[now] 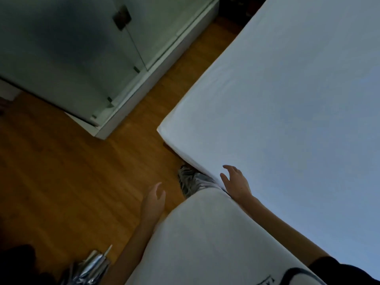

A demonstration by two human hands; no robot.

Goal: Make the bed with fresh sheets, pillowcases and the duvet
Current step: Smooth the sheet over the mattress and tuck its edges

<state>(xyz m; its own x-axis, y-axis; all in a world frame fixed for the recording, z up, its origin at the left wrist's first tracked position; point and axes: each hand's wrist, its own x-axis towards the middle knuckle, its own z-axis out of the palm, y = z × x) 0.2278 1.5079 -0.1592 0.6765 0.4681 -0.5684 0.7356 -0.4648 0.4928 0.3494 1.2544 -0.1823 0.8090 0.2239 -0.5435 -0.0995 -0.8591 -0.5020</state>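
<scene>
A mattress covered by a smooth white fitted sheet [287, 103] fills the right of the head view, its near corner [164, 130] pointing left. My right hand [236, 182] hovers open over the sheet at the bed's near edge, fingers spread, holding nothing. My left hand [153, 200] hangs open over the wooden floor, left of my leg, apart from the bed. No pillowcases or duvet are in view.
My leg in pale trousers [205, 233] and a silvery shoe [188, 179] stand against the bed's edge. A white cabinet with glass doors [92, 58] stands at the upper left across a strip of wooden floor [61, 171]. Another silvery shoe [90, 268] shows at the bottom left.
</scene>
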